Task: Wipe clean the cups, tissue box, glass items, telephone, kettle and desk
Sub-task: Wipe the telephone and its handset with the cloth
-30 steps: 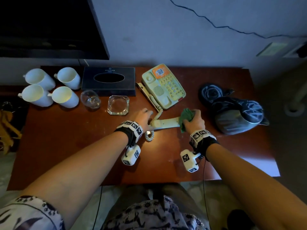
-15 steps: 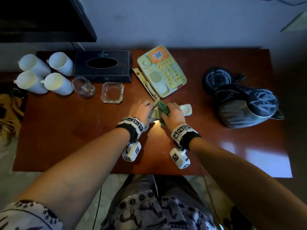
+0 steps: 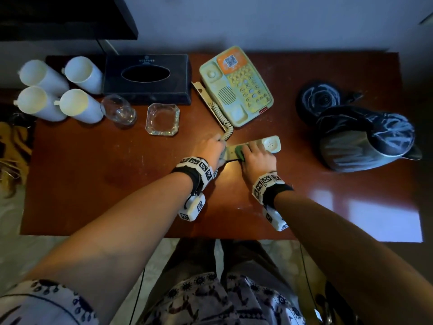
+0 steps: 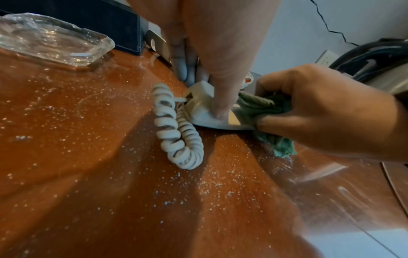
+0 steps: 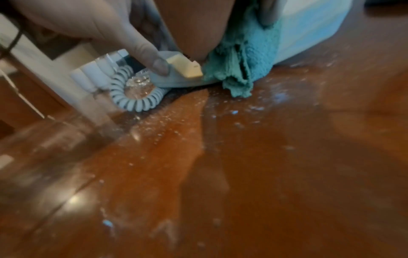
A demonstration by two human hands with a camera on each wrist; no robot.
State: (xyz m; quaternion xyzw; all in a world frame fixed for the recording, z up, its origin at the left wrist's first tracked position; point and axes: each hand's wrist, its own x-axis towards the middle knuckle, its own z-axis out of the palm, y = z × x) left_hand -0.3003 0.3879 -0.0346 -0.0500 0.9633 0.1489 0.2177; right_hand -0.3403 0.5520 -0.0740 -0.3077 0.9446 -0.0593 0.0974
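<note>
We pin the handset [image 3: 269, 144] w/ left hand [image 3: 212, 147] so right hand [image 3: 256, 157], gripping cloth [image 4: 262, 104], can scrub.

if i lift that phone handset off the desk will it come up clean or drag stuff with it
Probably rigid: the handset keeps its shape under the left hand. Its coiled cord looks springy and likely tugs back toward the telephone base. Smooth plastic on the dusty desk may slide easily.

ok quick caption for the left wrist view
Left hand steadies the handset on the dusty desk while the right hand wipes it with a cloth.
</note>
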